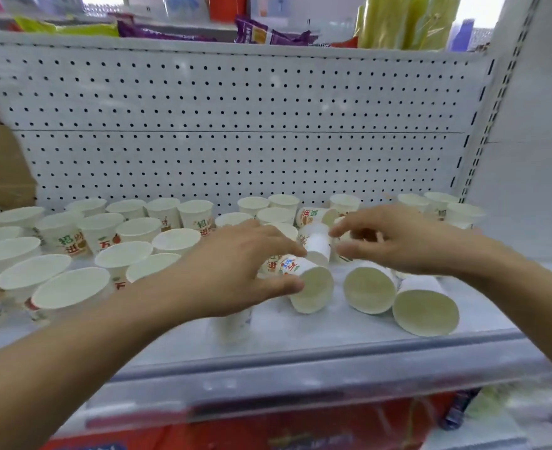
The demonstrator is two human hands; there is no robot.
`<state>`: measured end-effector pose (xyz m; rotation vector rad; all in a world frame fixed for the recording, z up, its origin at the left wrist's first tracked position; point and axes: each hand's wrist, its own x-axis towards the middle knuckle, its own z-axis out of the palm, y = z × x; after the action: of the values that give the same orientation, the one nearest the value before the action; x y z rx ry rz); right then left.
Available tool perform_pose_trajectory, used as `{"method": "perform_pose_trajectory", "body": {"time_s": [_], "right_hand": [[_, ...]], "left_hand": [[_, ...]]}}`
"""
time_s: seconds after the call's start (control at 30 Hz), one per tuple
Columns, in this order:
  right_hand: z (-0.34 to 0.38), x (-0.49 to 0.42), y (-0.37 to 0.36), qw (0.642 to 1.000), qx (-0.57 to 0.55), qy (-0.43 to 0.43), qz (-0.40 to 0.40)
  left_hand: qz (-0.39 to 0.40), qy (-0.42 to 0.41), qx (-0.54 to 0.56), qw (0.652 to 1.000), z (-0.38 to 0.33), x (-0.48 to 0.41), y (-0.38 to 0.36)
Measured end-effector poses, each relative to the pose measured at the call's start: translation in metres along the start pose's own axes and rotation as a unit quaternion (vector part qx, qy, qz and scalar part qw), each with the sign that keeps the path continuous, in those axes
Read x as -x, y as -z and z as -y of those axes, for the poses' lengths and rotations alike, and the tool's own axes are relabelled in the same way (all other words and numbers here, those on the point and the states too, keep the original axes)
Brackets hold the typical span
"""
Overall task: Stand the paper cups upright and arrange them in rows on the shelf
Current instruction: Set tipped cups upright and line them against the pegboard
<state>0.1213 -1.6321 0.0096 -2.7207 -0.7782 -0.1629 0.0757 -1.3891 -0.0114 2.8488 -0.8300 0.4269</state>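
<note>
Front cup (232,326) blurred, half hidden beneath left hand (235,271) | tipped paper cup (313,287) between left thumb and forefinger, grip unclear | right hand (407,241) fingers loosely spread, holding nothing.

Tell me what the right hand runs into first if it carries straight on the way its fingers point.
Most likely the tipped white cup, just beyond the fingertips of the right hand. Blur hides the depth, so they may be touching it.
</note>
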Motion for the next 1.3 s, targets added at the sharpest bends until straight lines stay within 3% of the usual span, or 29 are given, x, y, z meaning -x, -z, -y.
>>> {"method": "perform_pose_trajectory", "body": {"time_s": [0.13,0.23,0.33,0.5,0.67,0.73,0.9,1.17,1.3], "right_hand": [[-0.006,0.015,-0.011,0.967,0.252,0.033,-0.003],[-0.012,0.013,-0.024,0.95,0.306,0.058,-0.025],[-0.021,0.008,-0.029,0.946,0.317,0.06,-0.023],[-0.033,0.0,-0.026,0.954,0.292,0.041,-0.048],[-0.041,-0.003,-0.012,0.984,0.161,-0.001,-0.073],[-0.042,-0.007,-0.01,0.996,0.069,-0.015,-0.051],[-0.045,-0.017,-0.018,0.998,-0.027,-0.054,0.019],[-0.06,0.043,0.0,0.992,-0.109,-0.054,-0.033],[-0.074,0.092,-0.009,0.997,-0.037,-0.003,0.074]], "left_hand": [[-0.026,0.009,-0.165,0.986,-0.024,-0.04,-0.021],[-0.021,0.016,-0.228,0.973,-0.026,-0.057,-0.033],[-0.033,0.036,-0.219,0.975,-0.025,-0.064,-0.037],[-0.063,0.092,-0.163,0.98,-0.022,-0.068,-0.021],[0.137,0.129,0.047,0.981,-0.008,-0.069,-0.006],[0.17,0.125,0.051,0.976,-0.004,-0.069,-0.007],[0.181,0.122,0.03,0.975,0.001,-0.071,-0.012],[0.118,0.057,0.052,0.99,0.001,-0.07,-0.001],[0.13,0.006,0.12,0.984,-0.006,-0.067,-0.006]]}}
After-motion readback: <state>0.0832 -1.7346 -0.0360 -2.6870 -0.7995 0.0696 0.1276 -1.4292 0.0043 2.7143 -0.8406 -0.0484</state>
